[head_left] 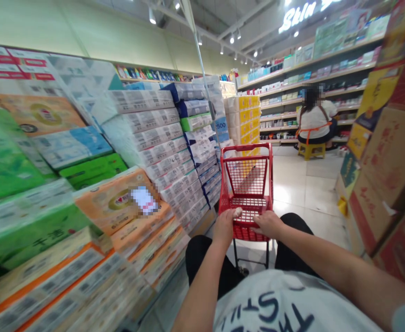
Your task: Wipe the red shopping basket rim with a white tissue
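A small red wire shopping cart (pixel 249 182) stands in the aisle just ahead of me, its basket bare inside. My left hand (pixel 226 226) is closed over the near rim of the cart on its left side. My right hand (pixel 269 224) is wrapped round the same rim on the right. Both forearms reach forward over my white printed shirt and dark trousers.
Stacked packs of tissue and paper rolls (pixel 143 138) fill the left side of the aisle. Cardboard boxes (pixel 385 161) tower on the right. A person (pixel 315 120) sits on a yellow stool (pixel 311 150) ahead by product shelves. Pale floor tiles (pixel 302 189) run between.
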The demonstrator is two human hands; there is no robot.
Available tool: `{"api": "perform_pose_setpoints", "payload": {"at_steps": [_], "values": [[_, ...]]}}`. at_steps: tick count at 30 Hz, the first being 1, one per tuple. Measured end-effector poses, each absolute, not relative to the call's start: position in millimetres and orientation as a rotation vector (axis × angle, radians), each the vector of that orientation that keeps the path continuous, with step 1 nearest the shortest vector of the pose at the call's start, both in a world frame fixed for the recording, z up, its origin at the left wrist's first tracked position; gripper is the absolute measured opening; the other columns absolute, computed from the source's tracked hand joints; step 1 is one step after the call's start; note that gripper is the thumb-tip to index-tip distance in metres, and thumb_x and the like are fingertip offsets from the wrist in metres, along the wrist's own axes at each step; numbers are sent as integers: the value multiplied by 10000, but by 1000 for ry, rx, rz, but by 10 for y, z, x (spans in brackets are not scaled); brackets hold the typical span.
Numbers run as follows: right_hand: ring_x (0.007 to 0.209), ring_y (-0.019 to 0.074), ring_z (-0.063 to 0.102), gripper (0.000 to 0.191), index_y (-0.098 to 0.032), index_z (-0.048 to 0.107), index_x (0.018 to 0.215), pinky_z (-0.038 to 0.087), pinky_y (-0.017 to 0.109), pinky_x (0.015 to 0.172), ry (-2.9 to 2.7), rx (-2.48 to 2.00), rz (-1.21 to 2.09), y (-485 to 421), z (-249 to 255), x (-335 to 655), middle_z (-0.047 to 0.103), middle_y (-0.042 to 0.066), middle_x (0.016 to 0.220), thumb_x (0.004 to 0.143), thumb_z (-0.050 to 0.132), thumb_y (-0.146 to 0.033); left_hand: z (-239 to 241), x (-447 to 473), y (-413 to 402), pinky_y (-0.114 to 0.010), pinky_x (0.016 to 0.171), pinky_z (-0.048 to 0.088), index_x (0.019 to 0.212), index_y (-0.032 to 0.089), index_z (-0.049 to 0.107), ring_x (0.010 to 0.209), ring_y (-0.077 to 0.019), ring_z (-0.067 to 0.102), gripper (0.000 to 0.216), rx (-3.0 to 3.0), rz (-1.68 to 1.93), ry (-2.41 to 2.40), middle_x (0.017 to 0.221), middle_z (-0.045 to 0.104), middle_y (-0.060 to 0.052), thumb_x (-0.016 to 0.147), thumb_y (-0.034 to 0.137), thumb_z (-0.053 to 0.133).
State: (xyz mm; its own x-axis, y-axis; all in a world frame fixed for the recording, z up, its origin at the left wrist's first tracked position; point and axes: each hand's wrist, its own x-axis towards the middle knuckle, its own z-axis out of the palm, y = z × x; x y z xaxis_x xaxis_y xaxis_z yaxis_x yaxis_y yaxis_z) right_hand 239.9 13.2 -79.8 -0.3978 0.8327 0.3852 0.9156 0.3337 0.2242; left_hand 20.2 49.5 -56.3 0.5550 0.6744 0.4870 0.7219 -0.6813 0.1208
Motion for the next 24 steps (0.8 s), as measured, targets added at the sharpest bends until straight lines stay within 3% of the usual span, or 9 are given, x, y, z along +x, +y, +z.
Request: {"api": "perform_pose_setpoints", "payload": {"at_steps": [4, 13, 17, 21, 24], "values": [[677, 207, 648, 336, -123, 640, 881, 340, 299, 643, -2382, -1625, -564, 113, -757, 2349, 713, 113, 775, 872, 556, -448, -633, 330, 415, -370, 1076, 382, 1356, 222, 461, 1276, -174, 467, 496, -2802, -620, -811, 1382, 528, -56, 885, 75, 410], [789, 217, 636, 290, -148, 630, 922, 370, 333, 744, -2355, -1664, -482, 81, -605, 2207, 700, 92, 839, 918, 514, -413, -726, 256, 415, -409, 1093, 366, 1410, 181, 406, 1321, -219, 435, 585, -2626, -475, -1079, 1446, 457, -81, 848, 19, 376], [954, 266, 591, 311, -129, 597, 1133, 386, 381, 825, -2242, -1711, -531, 64, -703, 2142, 663, 145, 1055, 937, 448, -319, -689, 341, 430, -428, 1080, 379, 1420, 239, 390, 1332, -215, 420, 601, -2656, -442, -1128, 1460, 439, -66, 860, 21, 370], [1258, 303, 435, 507, -97, 417, 1393, 304, 436, 1030, -2218, -1725, -577, 53, -899, 2134, 507, 161, 1371, 888, 377, -130, -644, 454, 508, -459, 1089, 366, 1409, 277, 404, 1323, -210, 430, 581, -2659, -419, -1239, 1430, 479, -60, 886, 32, 348], [1346, 300, 347, 612, -91, 339, 1450, 262, 454, 1090, -2239, -1759, -519, 78, -962, 2164, 421, 145, 1457, 839, 376, -89, -659, 523, 556, -465, 1094, 363, 1395, 238, 430, 1328, -223, 424, 529, -2638, -414, -1269, 1419, 488, -91, 904, 56, 351]]}}
